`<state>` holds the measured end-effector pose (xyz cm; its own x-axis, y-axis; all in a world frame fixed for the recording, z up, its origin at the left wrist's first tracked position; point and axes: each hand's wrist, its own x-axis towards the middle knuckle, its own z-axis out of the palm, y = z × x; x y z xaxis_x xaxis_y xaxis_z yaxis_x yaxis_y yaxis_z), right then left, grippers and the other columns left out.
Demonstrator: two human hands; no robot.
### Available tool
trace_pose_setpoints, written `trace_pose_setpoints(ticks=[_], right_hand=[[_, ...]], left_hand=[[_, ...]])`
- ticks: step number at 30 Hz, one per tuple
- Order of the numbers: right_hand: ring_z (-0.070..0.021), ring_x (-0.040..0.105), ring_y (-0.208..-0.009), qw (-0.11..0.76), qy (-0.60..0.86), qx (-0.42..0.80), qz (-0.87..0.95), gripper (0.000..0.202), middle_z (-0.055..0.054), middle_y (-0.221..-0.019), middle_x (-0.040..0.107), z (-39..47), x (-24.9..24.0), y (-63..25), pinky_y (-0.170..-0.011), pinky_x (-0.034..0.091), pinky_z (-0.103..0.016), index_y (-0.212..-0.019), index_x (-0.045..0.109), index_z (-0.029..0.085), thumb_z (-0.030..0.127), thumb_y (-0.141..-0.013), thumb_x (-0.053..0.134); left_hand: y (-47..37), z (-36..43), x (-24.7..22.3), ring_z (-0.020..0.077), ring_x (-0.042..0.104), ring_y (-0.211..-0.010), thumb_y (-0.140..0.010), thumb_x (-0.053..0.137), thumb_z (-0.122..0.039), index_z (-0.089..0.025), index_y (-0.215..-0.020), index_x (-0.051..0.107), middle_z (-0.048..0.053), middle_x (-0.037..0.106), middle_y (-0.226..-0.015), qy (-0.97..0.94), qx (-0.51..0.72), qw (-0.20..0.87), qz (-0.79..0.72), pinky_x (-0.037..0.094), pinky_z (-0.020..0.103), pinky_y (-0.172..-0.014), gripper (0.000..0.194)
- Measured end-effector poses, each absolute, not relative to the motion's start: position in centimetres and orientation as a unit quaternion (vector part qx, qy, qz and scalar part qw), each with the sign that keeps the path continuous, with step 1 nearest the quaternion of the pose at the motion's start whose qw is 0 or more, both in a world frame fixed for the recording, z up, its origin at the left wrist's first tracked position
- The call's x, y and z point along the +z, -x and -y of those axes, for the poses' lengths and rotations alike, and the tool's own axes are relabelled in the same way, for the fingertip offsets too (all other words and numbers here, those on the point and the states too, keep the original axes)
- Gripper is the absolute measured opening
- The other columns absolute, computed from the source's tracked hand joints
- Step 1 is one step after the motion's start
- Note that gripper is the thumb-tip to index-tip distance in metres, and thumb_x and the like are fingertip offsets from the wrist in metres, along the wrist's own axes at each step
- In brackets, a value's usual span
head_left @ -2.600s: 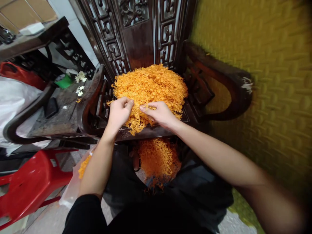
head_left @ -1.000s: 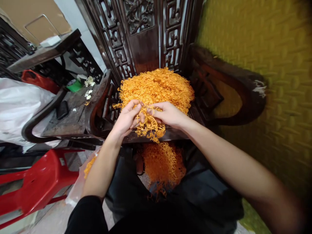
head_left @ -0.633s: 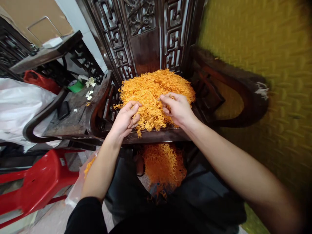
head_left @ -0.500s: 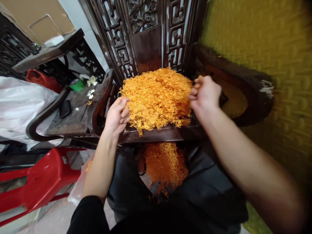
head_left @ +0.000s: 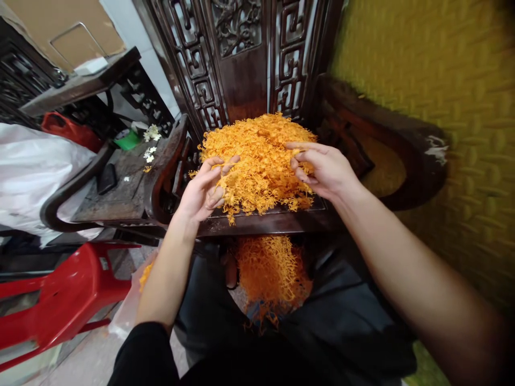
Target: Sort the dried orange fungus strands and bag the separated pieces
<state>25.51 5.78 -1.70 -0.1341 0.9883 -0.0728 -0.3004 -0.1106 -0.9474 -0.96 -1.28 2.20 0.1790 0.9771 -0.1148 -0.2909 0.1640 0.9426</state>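
Note:
A large heap of thin, branching orange strands (head_left: 261, 166) lies on the seat of a dark carved wooden chair (head_left: 245, 86). At the heap's left front, my left hand (head_left: 204, 187) is loosely curled, with a small orange strand between thumb and finger. My right hand (head_left: 322, 167) is over the heap's right side. Its thumb and fingers pinch a small orange bit, while one finger stretches toward the left. Below the seat, between my knees, is a second mass of orange strands (head_left: 267, 268); what holds it is mostly hidden.
On the left, a wooden chair seat (head_left: 120, 198) bears a green tape roll (head_left: 127, 140), a dark wallet-like object (head_left: 107, 179) and white flower pieces (head_left: 151, 134). A red plastic chair (head_left: 76, 295) and translucent bag (head_left: 131, 305) stand below. The right chair arm (head_left: 418, 155) curves beside me.
Both hands have moved inward over the heap, the right one farther. Their fingers have loosened from tight curls and spread somewhat.

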Motion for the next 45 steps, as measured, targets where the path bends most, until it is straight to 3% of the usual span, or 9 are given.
trace_pose_setpoints(ticks=[3, 7, 10, 13, 18, 25, 30, 34, 45], right_hand=[[-0.0055, 0.042, -0.038, 0.501, 0.378, 0.647, 0.433, 0.012, 0.003, -0.062, 0.056, -5.5, -1.7, -25.5, -0.036, 0.01, -0.022, -0.085, 0.064, 0.018, 0.015, -0.073, 0.067], [-0.0045, 0.042, -0.043, 0.469, 0.324, 0.682, 0.458, 0.038, 0.003, -0.068, 0.058, -4.8, -1.8, -24.9, -0.038, 0.014, -0.022, -0.083, 0.058, 0.021, 0.038, -0.072, 0.089], [-0.0056, 0.043, -0.043, 0.463, 0.325, 0.658, 0.498, 0.053, -0.001, -0.072, 0.063, -3.9, -1.9, -24.0, -0.038, 0.02, -0.025, -0.074, 0.053, 0.021, 0.069, -0.081, 0.077], [-0.0102, 0.05, -0.047, 0.441, 0.364, 0.556, 0.603, 0.055, -0.003, -0.067, 0.064, -2.3, -1.8, -22.7, -0.047, 0.035, -0.028, -0.073, 0.063, 0.02, 0.07, -0.094, 0.059], [-0.0182, 0.064, -0.072, 0.336, 0.413, 0.324, 0.782, 0.032, -0.008, -0.087, 0.076, -0.4, -1.4, -20.5, -0.067, 0.04, -0.031, -0.098, 0.076, 0.018, 0.043, -0.101, 0.056], [-0.0127, 0.045, -0.054, 0.219, 0.439, 0.305, 0.816, 0.033, -0.004, -0.062, 0.062, -0.9, -0.7, -19.9, -0.058, 0.027, -0.031, -0.072, 0.064, 0.017, 0.037, -0.096, 0.054], [-0.0122, 0.042, -0.056, 0.257, 0.439, 0.324, 0.798, 0.029, -0.001, -0.061, 0.057, -1.2, -0.5, -19.9, -0.059, 0.026, -0.03, -0.07, 0.063, 0.017, 0.037, -0.09, 0.058], [-0.0129, 0.045, -0.06, 0.318, 0.463, 0.284, 0.777, 0.027, -0.001, -0.063, 0.059, -1.5, -0.6, -20.1, -0.061, 0.029, -0.03, -0.073, 0.066, 0.016, 0.036, -0.09, 0.059], [-0.0261, 0.065, -0.075, 0.159, 0.508, 0.113, 0.839, 0.03, -0.013, -0.081, 0.072, -1.0, -0.3, -21.8, -0.07, 0.042, -0.037, -0.096, 0.079, 0.017, 0.033, -0.092, 0.053]], left_hand=[[1.4, 1.1, 2.2, -0.0017, 0.038, -0.033, -0.082, 0.059, -0.024, -0.023, -0.104, 0.057, 0.01, 0.069, -0.137, -0.414, 0.49, 0.665, -0.382, 0.017, 0.019, -0.03, 0.022], [1.9, 0.8, 2.1, 0.0145, 0.072, -0.056, -0.077, 0.052, -0.027, -0.018, -0.094, 0.056, 0.01, 0.056, -0.156, -0.408, 0.478, 0.702, -0.335, 0.047, 0.022, -0.035, 0.02], [1.7, 0.7, 2.0, 0.0222, 0.079, -0.069, -0.084, 0.051, -0.026, -0.018, -0.097, 0.057, 0.008, 0.049, -0.163, -0.414, 0.467, 0.712, -0.321, 0.063, 0.033, -0.047, 0.017], [0.5, 0.8, 1.7, 0.0205, 0.079, -0.072, -0.095, 0.053, -0.034, -0.023, -0.11, 0.058, 0.007, 0.044, -0.167, -0.423, 0.462, 0.7, -0.343, 0.066, 0.035, -0.053, 0.02], [-2.6, 1.0, 0.4, 0.0179, 0.078, -0.086, -0.101, 0.055, -0.051, -0.034, -0.133, 0.055, 0.004, 0.049, -0.162, -0.472, 0.441, 0.626, -0.437, 0.068, 0.033, -0.065, 0.036], [-3.8, 1.1, -0.3, 0.0245, 0.077, -0.091, -0.097, 0.054, -0.068, -0.02, -0.104, 0.063, 0.014, 0.071, -0.127, -0.589, 0.44, 0.407, -0.541, 0.065, 0.036, -0.07, 0.05], [-3.8, 0.8, -0.2, 0.0201, 0.075, -0.07, -0.096, 0.06, -0.063, -0.021, -0.092, 0.052, 0.01, 0.078, -0.098, -0.601, 0.472, 0.283, -0.58, 0.054, 0.026, -0.051, 0.043], [-3.6, 0.6, -0.1, 0.0164, 0.074, -0.065, -0.098, 0.061, -0.057, -0.022, -0.09, 0.053, 0.005, 0.077, -0.088, -0.618, 0.499, 0.203, -0.573, 0.051, 0.023, -0.053, 0.037], [-0.9, -1.0, 1.1, 0.0075, 0.052, -0.046, -0.093, 0.07, -0.052, -0.023, -0.081, 0.051, -0.003, 0.064, -0.062, -0.485, 0.653, 0.192, -0.549, 0.037, 0.02, -0.045, 0.037]])
